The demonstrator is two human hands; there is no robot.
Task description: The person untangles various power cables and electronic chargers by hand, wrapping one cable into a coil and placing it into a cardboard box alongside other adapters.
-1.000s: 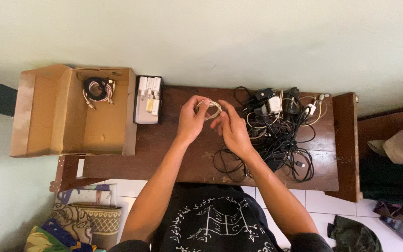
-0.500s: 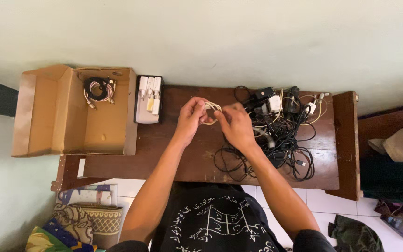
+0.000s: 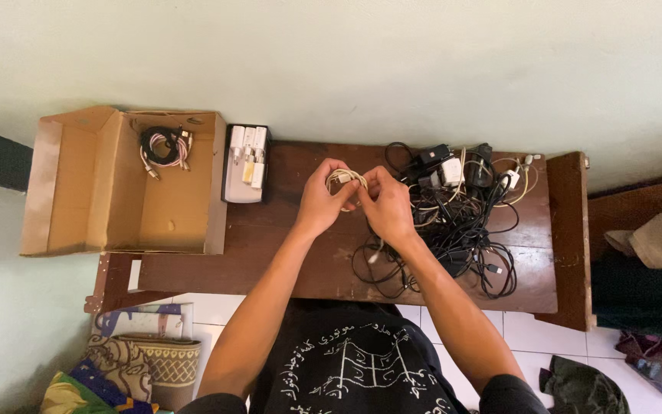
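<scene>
Hands (image 3: 354, 201) around flat-coiled white cable (image 3: 345, 181)

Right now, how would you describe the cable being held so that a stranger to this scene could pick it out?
Start at the dark wooden table against the pale wall. Above its middle, the left hand and right hand meet, and between them is a small coiled whitish cable. Unlike the black tangle of cables and chargers to its right, it is pale, wound into a neat loop and lifted off the table.

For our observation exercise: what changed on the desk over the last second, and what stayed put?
Both hands, left hand and right hand, keep their grip on the pale cable coil, drawing slightly closer together. The cardboard box, white tray and cable tangle stayed put.
</scene>
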